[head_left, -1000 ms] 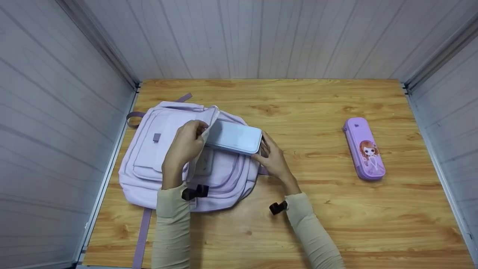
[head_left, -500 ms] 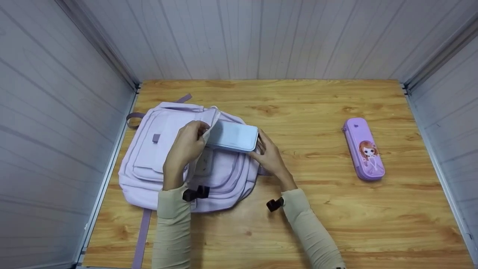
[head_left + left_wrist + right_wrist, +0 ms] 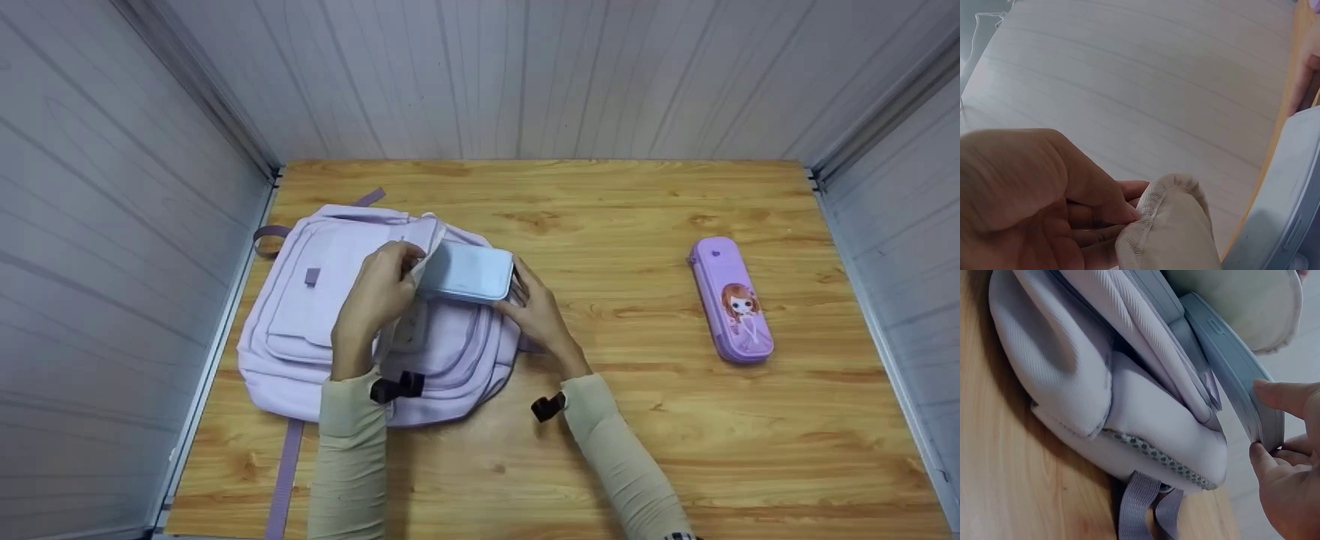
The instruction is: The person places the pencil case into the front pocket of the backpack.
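Smooth box (image 3: 469,271), soft flap (image 3: 1176,236)

At the frame's centre, your right hand (image 3: 543,316) grips the box's right end; the other end lies behind the flap, in the open backpack (image 3: 300,304). The box should handle stiff, light and a little slippery, so hold its side edges. Just left, your left hand (image 3: 375,291) pinches the flap's limp rim. Far right lies a purple pencil case (image 3: 731,300).

Beige creased sleeves (image 3: 351,465); small black wrist blocks (image 3: 548,406).
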A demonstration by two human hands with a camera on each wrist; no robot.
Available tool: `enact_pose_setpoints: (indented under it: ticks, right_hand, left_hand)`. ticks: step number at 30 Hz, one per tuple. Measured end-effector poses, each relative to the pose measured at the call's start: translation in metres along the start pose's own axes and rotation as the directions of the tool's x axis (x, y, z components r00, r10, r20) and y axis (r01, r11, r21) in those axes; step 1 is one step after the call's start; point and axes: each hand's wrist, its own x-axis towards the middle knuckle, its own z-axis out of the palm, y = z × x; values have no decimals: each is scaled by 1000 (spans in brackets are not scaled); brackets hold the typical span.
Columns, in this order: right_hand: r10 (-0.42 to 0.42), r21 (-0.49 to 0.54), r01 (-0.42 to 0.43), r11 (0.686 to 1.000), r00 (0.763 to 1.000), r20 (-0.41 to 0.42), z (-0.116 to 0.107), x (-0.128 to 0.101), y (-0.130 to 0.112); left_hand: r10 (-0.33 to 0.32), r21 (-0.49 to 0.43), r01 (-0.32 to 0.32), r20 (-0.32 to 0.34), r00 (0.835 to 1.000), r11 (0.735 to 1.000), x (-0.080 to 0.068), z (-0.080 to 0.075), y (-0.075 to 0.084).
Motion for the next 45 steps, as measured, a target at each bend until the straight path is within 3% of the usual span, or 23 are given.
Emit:
enact_pose_setpoints:
  ticks: [7,14,21,30,37,45]
  right_hand:
    - [-12,-35,12,999,1000,1,8,6,2]
    - [-12,6,12,1000,1000,19,19,10,5]
    - [3,-80,-4,997,1000,-9,33,14,3]
    - [-53,-119,54,991,999,8,42,20,5]
    - [-93,-242,90,966,996,1,52,22,1]
    - [-77,-229,77,970,997,9,61,25,4]
  left_hand:
    - [3,11,-3,-9,1000,1000,2,1,1]
    - [9,1,-9,-16,1000,1000,2,2,1]
    - [14,-11,-14,-18,1000,1000,1,2,1]
    - [17,-13,-17,-17,1000,1000,-2,1,0]
    - [15,-22,-15,-13,1000,1000,-2,1,1]
    - [26,-25,-27,-21,999,999,-2,3,0]
